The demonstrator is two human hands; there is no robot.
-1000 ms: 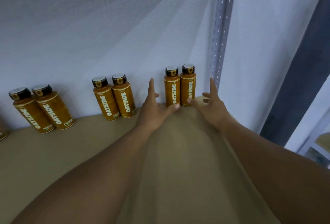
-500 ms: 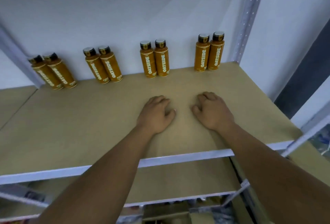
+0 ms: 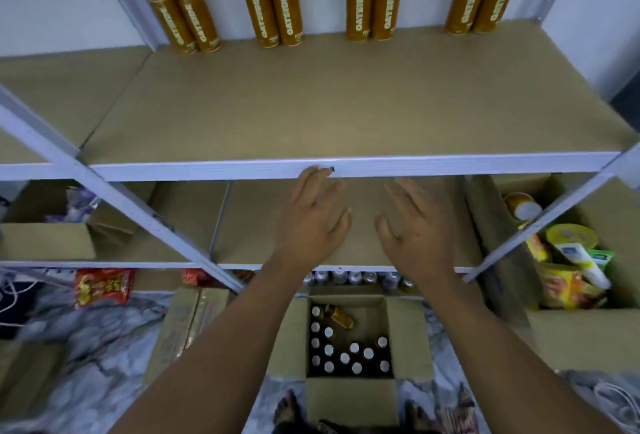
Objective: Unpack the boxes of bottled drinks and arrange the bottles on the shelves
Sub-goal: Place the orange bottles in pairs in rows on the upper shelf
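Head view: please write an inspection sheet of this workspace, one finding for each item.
Surface: tan board shelf, bare at the front.
Job's things: eight brown bottles with black caps stand in four pairs along the shelf's back; open cardboard box on the floor holds more, one lying on its side.
Clutter: red snack packet; box of mixed groceries at the right.
Grippers: left hand and right hand open, empty.
Cables: white cable at the far left.
Surroundings: white metal rack frame, white wall.
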